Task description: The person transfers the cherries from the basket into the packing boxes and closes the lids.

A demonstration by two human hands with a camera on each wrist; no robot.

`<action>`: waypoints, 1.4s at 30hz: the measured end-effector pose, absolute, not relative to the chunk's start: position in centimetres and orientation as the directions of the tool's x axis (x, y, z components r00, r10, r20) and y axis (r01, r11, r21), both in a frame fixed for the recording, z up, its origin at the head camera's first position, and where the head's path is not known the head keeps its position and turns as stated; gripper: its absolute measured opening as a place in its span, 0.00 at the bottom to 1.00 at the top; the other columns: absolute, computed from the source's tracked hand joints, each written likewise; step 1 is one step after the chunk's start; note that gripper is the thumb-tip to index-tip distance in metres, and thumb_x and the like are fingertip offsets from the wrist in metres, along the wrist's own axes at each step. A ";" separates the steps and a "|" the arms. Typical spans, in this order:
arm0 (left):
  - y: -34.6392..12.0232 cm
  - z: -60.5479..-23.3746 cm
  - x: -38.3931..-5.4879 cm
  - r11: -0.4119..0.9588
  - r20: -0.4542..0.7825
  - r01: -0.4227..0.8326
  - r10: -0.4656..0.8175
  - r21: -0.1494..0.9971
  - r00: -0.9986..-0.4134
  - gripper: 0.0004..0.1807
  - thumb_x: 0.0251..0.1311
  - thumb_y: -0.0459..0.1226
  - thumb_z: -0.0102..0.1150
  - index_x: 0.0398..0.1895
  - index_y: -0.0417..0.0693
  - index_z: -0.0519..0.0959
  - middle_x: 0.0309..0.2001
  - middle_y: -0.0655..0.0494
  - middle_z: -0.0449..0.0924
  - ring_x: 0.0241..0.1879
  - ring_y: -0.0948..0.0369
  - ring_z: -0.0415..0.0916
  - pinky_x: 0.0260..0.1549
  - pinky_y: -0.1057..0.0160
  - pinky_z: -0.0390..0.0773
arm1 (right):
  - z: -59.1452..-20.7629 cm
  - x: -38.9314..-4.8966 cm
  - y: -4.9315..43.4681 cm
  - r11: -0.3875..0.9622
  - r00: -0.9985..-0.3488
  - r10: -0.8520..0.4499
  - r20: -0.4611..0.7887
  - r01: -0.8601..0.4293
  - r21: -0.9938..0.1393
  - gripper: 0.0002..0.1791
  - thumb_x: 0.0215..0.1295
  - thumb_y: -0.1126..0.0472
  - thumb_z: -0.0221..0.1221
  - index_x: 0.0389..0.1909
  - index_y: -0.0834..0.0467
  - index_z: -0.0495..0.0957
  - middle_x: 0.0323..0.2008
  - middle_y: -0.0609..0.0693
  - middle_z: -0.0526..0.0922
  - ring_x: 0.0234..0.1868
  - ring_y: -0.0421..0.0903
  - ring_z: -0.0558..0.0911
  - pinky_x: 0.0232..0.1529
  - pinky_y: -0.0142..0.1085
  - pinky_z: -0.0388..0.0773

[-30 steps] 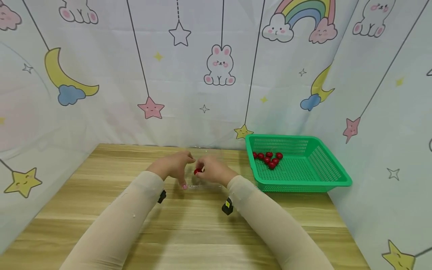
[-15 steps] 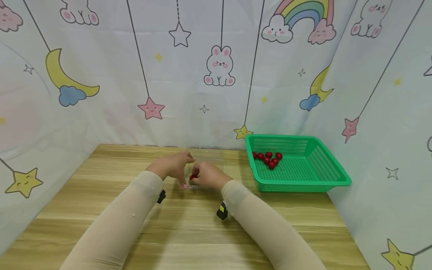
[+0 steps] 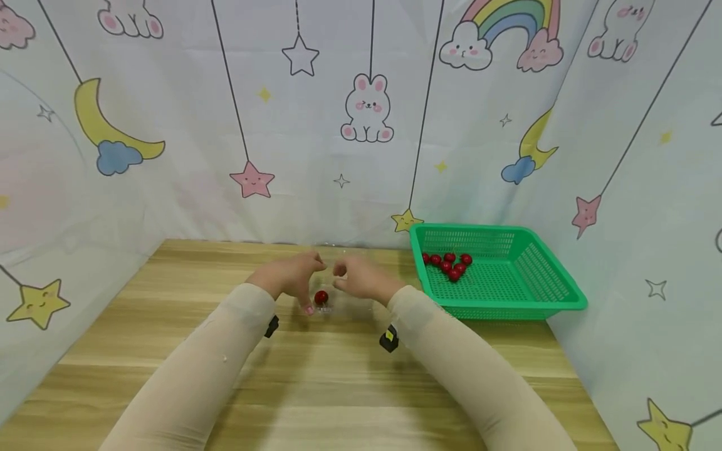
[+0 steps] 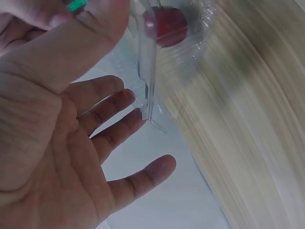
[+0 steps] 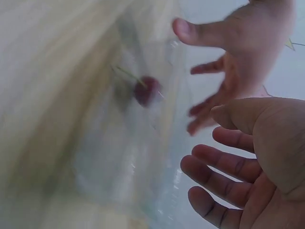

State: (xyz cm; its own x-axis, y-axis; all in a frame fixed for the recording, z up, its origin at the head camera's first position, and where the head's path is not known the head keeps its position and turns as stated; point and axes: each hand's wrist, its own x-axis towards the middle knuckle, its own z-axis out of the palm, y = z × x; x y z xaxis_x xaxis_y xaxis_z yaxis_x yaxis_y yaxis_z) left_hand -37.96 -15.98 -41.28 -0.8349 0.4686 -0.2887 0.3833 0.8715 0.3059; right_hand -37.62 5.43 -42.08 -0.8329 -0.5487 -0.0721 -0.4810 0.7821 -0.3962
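A single red cherry (image 3: pixel 321 297) with a green stem lies at the left end of a clear plastic box (image 3: pixel 355 308). My left hand (image 3: pixel 290 275) is at the box's left side, thumb at the near corner and fingers spread toward the back. The left wrist view has its fingers against the clear plastic edge; firm contact is hard to judge. Over the box's right part hovers my right hand (image 3: pixel 363 279), fingers loosely bent and holding nothing. The right wrist view shows the cherry (image 5: pixel 147 91) apart from both hands.
At the right of the wooden table (image 3: pixel 316 388) stands a green perforated basket (image 3: pixel 507 307). Several cherries (image 3: pixel 454 274) lie in its left part. A printed cloth (image 3: pixel 316 213) hangs behind the table. Each wrist carries a small black camera (image 3: pixel 389 338).
My right hand lowered the cherry into the left end of the box, let go of it, and drew back up and to the right. The left hand has stayed in place.
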 end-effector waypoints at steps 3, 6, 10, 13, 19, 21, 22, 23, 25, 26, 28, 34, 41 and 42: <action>-15.8 -40.9 -38.0 0.880 -0.297 0.377 0.456 0.288 -0.839 0.64 0.49 0.43 0.95 0.88 0.41 0.68 0.85 0.40 0.65 0.82 0.39 0.70 0.77 0.37 0.79 | -39.8 -38.2 6.9 0.801 -0.841 -0.536 -0.074 -0.480 -0.359 0.17 0.86 0.53 0.63 0.63 0.58 0.87 0.63 0.55 0.91 0.65 0.55 0.89 0.69 0.52 0.88; -15.6 -40.6 -37.8 0.886 -0.298 0.370 0.446 0.279 -0.844 0.63 0.48 0.43 0.95 0.88 0.41 0.68 0.85 0.41 0.65 0.82 0.40 0.70 0.77 0.37 0.80 | -37.5 -38.8 9.0 0.832 -0.858 -0.504 -0.099 -0.451 -0.322 0.18 0.86 0.50 0.62 0.65 0.55 0.86 0.64 0.53 0.91 0.64 0.54 0.90 0.67 0.53 0.89; -15.4 -40.6 -37.5 0.889 -0.295 0.357 0.436 0.286 -0.850 0.63 0.48 0.41 0.95 0.88 0.42 0.68 0.85 0.41 0.65 0.83 0.39 0.69 0.78 0.37 0.79 | -34.8 -39.9 12.4 0.862 -0.882 -0.454 -0.127 -0.399 -0.312 0.20 0.88 0.48 0.61 0.67 0.55 0.84 0.66 0.55 0.89 0.65 0.56 0.89 0.67 0.55 0.88; -15.2 -40.7 -37.4 0.892 -0.295 0.357 0.433 0.278 -0.852 0.62 0.49 0.40 0.95 0.88 0.42 0.68 0.85 0.41 0.66 0.83 0.39 0.68 0.79 0.38 0.78 | -33.4 -41.3 15.2 0.876 -0.897 -0.423 -0.127 -0.369 -0.312 0.20 0.88 0.50 0.62 0.67 0.57 0.85 0.70 0.59 0.87 0.67 0.59 0.88 0.68 0.57 0.88; -15.3 -40.9 -37.5 0.898 -0.298 0.347 0.420 0.269 -0.857 0.63 0.48 0.39 0.95 0.88 0.42 0.68 0.85 0.42 0.66 0.83 0.40 0.69 0.78 0.38 0.79 | -32.7 -44.7 20.7 0.906 -0.928 -0.348 -0.134 -0.296 -0.303 0.20 0.86 0.53 0.62 0.64 0.64 0.86 0.74 0.68 0.82 0.72 0.66 0.83 0.72 0.61 0.83; -15.3 -41.0 -37.5 0.899 -0.294 0.347 0.418 0.265 -0.859 0.63 0.47 0.39 0.96 0.88 0.43 0.69 0.85 0.42 0.66 0.83 0.40 0.69 0.78 0.38 0.79 | -33.0 -45.7 22.4 0.914 -0.936 -0.324 -0.141 -0.271 -0.301 0.21 0.85 0.54 0.62 0.64 0.65 0.86 0.74 0.69 0.81 0.73 0.68 0.81 0.73 0.63 0.82; -15.3 -41.0 -37.4 0.900 -0.292 0.344 0.417 0.269 -0.861 0.63 0.47 0.39 0.96 0.88 0.43 0.69 0.85 0.42 0.66 0.83 0.40 0.69 0.78 0.38 0.78 | -33.2 -46.0 23.2 0.918 -0.937 -0.315 -0.148 -0.262 -0.300 0.21 0.84 0.54 0.62 0.63 0.66 0.86 0.73 0.70 0.81 0.73 0.68 0.81 0.72 0.64 0.82; -15.3 -41.0 -37.4 0.901 -0.292 0.341 0.414 0.270 -0.862 0.63 0.47 0.38 0.95 0.88 0.43 0.69 0.85 0.42 0.65 0.83 0.40 0.69 0.78 0.37 0.78 | -33.4 -46.3 23.9 0.920 -0.939 -0.307 -0.155 -0.251 -0.300 0.21 0.84 0.54 0.62 0.62 0.67 0.87 0.72 0.69 0.83 0.72 0.68 0.82 0.72 0.64 0.83; -15.2 -41.0 -37.4 0.901 -0.287 0.347 0.415 0.260 -0.863 0.63 0.47 0.38 0.96 0.88 0.43 0.69 0.85 0.42 0.66 0.83 0.40 0.69 0.79 0.38 0.78 | -33.8 -46.7 25.2 0.926 -0.943 -0.290 -0.161 -0.234 -0.297 0.20 0.83 0.55 0.63 0.60 0.68 0.88 0.68 0.69 0.85 0.69 0.67 0.84 0.69 0.63 0.85; -15.1 -40.9 -37.3 0.902 -0.285 0.349 0.415 0.255 -0.864 0.63 0.47 0.38 0.96 0.88 0.43 0.69 0.85 0.42 0.66 0.83 0.40 0.69 0.79 0.38 0.78 | -34.1 -46.9 25.9 0.927 -0.944 -0.286 -0.166 -0.229 -0.297 0.19 0.83 0.56 0.63 0.57 0.69 0.89 0.64 0.68 0.88 0.64 0.66 0.87 0.67 0.62 0.86; -15.0 -40.8 -37.2 0.903 -0.287 0.351 0.414 0.247 -0.864 0.63 0.47 0.38 0.95 0.88 0.43 0.69 0.86 0.42 0.65 0.84 0.41 0.68 0.80 0.38 0.77 | -34.7 -47.2 27.0 0.932 -0.945 -0.273 -0.179 -0.214 -0.291 0.17 0.82 0.56 0.64 0.50 0.68 0.91 0.51 0.64 0.92 0.51 0.60 0.89 0.59 0.58 0.89; -14.5 -40.5 -36.9 0.907 -0.291 0.356 0.412 0.227 -0.864 0.62 0.47 0.38 0.95 0.87 0.42 0.70 0.87 0.41 0.65 0.85 0.40 0.66 0.81 0.39 0.75 | -37.5 -48.4 30.1 0.955 -0.939 -0.226 -0.260 -0.161 -0.249 0.19 0.83 0.56 0.63 0.49 0.69 0.92 0.51 0.67 0.93 0.51 0.62 0.90 0.58 0.57 0.90; -14.5 -40.6 -37.0 0.913 -0.303 0.343 0.398 0.220 -0.866 0.62 0.47 0.38 0.95 0.87 0.43 0.70 0.87 0.41 0.64 0.85 0.40 0.66 0.82 0.38 0.75 | -40.4 -49.1 32.1 0.970 -0.913 -0.182 -0.365 -0.106 -0.220 0.28 0.87 0.54 0.57 0.73 0.73 0.80 0.74 0.74 0.80 0.74 0.74 0.80 0.73 0.68 0.82; -14.5 -40.6 -37.1 0.913 -0.304 0.343 0.398 0.219 -0.865 0.62 0.47 0.38 0.96 0.87 0.43 0.70 0.87 0.41 0.64 0.85 0.40 0.66 0.81 0.38 0.75 | -40.7 -49.1 32.1 0.971 -0.914 -0.178 -0.363 -0.103 -0.217 0.27 0.87 0.55 0.56 0.72 0.72 0.81 0.73 0.74 0.81 0.71 0.73 0.82 0.72 0.67 0.83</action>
